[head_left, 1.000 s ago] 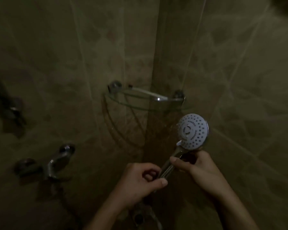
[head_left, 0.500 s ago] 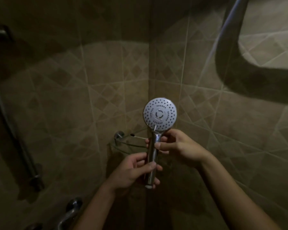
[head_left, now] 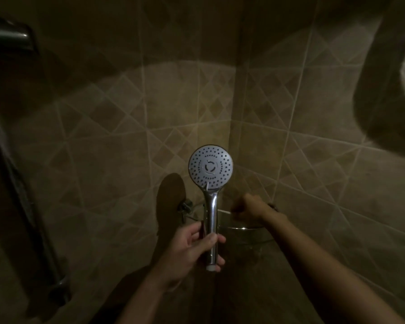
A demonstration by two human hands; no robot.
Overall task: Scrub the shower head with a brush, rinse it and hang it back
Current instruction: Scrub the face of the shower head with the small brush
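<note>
The shower head (head_left: 210, 170) is round and grey-faced with a chrome handle, and it stands upright in front of the tiled corner with its nozzles facing me. My left hand (head_left: 192, 247) grips the lower part of the handle. My right hand (head_left: 250, 206) is over the corner shelf, to the right of the handle, with its fingers curled on a thin white brush (head_left: 224, 212). Only the pale stick end of the brush shows; its bristles are hidden.
A glass corner shelf (head_left: 243, 228) with a chrome rim and a wall bracket (head_left: 185, 206) sits just behind the handle. A dark vertical rail (head_left: 21, 206) runs down the left wall, with a fixture (head_left: 7, 36) at the top left. A dark curved shape (head_left: 384, 90) crosses the upper right.
My right hand let go of the shower handle and moved right to the shelf, closing on the white brush. My left hand alone now holds the shower head, still upright.
</note>
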